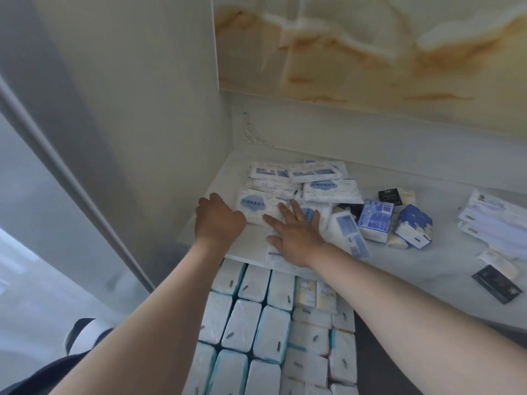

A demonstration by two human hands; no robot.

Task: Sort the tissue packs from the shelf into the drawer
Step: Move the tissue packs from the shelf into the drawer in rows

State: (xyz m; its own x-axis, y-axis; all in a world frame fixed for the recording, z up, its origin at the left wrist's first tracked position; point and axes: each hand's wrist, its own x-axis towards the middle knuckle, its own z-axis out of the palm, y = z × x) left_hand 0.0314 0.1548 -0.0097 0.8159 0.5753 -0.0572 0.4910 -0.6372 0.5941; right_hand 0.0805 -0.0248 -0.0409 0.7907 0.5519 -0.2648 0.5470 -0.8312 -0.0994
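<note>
Head view: left hand [218, 220] grips white-blue soft tissue pack [256, 205] by edge; right hand [296, 235] flat, fingers straight, likely steadying loose pack pile [328, 189] for lift.

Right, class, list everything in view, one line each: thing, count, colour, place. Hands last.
shelf: one, white, centre
wall panel: one, cream and tan, above shelf
flat packs: several, white and blue, piled back left on shelf
small packs: three, blue and white, shelf middle
black packs: at least two, shelf middle and right
white packs: a stack, far right
upright packs: many, white and pale blue, rows below shelf
cream packs: two, among those rows
left hand: curled at a flat pack's edge
right hand: flat on packs
</note>
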